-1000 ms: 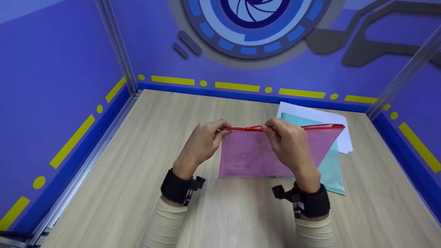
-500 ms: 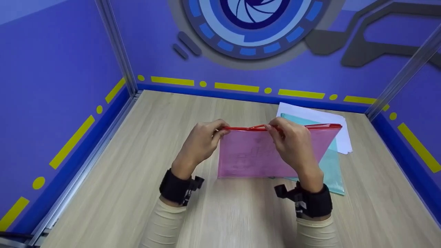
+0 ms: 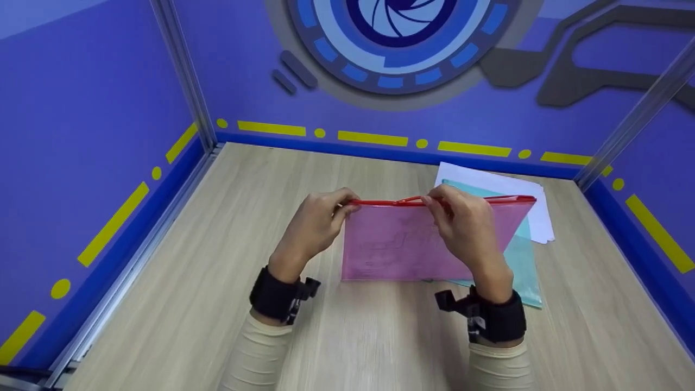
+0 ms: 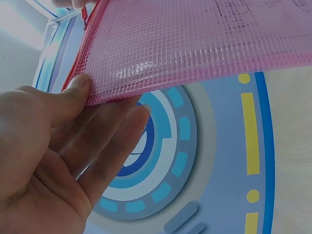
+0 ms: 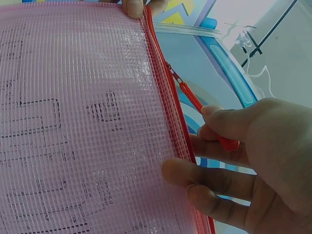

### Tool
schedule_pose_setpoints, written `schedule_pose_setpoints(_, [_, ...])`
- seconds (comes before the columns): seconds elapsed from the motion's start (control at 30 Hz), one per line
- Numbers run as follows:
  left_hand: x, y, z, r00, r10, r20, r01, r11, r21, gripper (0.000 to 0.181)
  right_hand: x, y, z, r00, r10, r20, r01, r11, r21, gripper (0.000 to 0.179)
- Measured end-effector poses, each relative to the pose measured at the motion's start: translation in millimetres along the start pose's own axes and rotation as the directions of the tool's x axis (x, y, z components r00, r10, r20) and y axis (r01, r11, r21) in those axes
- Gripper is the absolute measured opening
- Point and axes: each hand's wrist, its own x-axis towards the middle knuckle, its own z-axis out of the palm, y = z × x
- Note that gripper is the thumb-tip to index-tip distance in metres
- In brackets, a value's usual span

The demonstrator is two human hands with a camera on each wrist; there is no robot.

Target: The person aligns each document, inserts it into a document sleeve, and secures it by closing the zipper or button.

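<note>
A pink mesh zipper pouch [image 3: 391,239] with a red zipper along its top edge hangs upright between my hands. Black printed lines show through the mesh in the right wrist view. My left hand [image 3: 317,225] pinches the pouch's upper left corner at the zipper's end. In the left wrist view, the thumb [image 4: 78,92] presses on the pink mesh there. My right hand [image 3: 468,231] pinches the red zipper pull [image 5: 191,99] between thumb and finger. Its other fingers [image 5: 180,171] touch the pouch near the zipper edge. The slider sits partway along the zipper, between the two hands.
Behind the pouch on the right, a teal pouch [image 3: 524,271] lies on the wooden table [image 3: 179,260], partly over white paper sheets [image 3: 543,217]. Blue-purple panels [image 3: 244,70] with metal posts stand along the table's back and sides.
The right hand has moved slightly right with the zipper pull, and the slider has travelled right along the zipper. The pink pouch and left hand have shifted slightly left.
</note>
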Motion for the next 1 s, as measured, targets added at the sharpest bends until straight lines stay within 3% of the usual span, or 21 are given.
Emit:
schedule_pose_setpoints(0.4, [-1.7, -2.1, -3.1, 1.0, -0.021, -0.007, 0.021, 1.0, 0.004, 0.013, 0.6, 8, -5, 0.999, 0.042, 0.0, -0.042, 0.999, -0.002, 0.017])
schedule_pose_setpoints(0.77, [-0.6, -5.3, -6.1, 1.0, 0.004, 0.005, -0.004, 0.998, -0.069, 0.011, -2.0, 15, -4, 0.995, 0.095, -0.004, -0.095, 0.995, 0.009, 0.014])
schedule_pose_setpoints(1.0, [-2.3, -6.7, -10.5, 1.0, -0.02, -0.011, 0.02, 0.999, -0.05, 0.011, -2.9, 17, -8, 0.995, 0.095, 0.002, -0.095, 0.995, 0.01, 0.013])
